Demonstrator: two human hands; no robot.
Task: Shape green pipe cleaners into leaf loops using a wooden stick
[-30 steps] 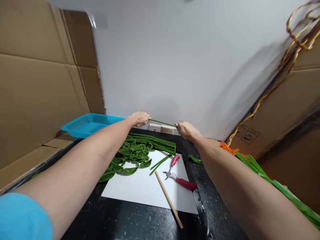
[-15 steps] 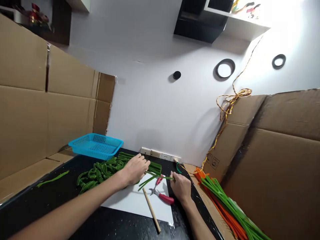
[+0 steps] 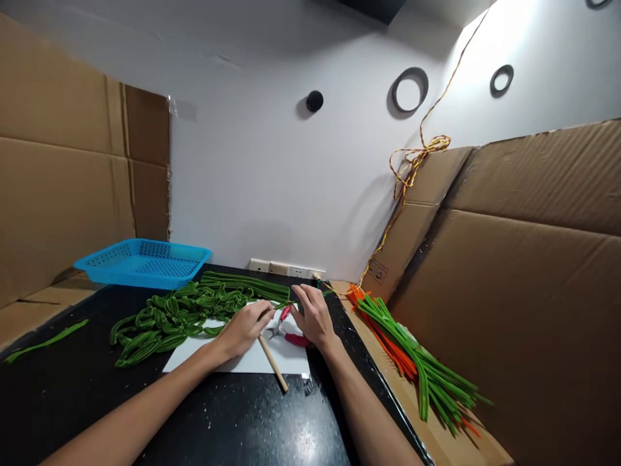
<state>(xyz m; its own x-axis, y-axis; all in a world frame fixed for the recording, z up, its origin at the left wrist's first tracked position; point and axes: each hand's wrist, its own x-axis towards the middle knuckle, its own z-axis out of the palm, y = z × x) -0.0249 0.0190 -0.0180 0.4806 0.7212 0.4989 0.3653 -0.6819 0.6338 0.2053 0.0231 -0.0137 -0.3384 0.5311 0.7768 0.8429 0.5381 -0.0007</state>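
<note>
Green pipe cleaners (image 3: 284,304) stretch between my two hands above a white sheet (image 3: 233,364). My left hand (image 3: 250,325) is closed, pinching their left end. My right hand (image 3: 314,316) has its fingers bent round the other end, and a tip pokes out to its right. Under the hands lie wire cutters with red handles (image 3: 297,340), partly covered by the right hand. A thin wooden stick (image 3: 274,364) rests across the sheet's front edge. Left of the sheet is a heap of looped green pipe cleaners (image 3: 179,314), with a straight bundle (image 3: 247,285) behind it.
A blue plastic basket (image 3: 145,281) stands at the back left. One green strip (image 3: 48,340) lies at the far left. Orange (image 3: 388,343) and bright green pipe cleaners (image 3: 412,349) lie along the right on cardboard. Cardboard walls (image 3: 533,291) flank the black table; sockets (image 3: 279,268) line the back.
My hands have come closer together, shortening the visible stretch of pipe cleaners between them. The camera view has shifted, so the scene sits further left and higher up.
</note>
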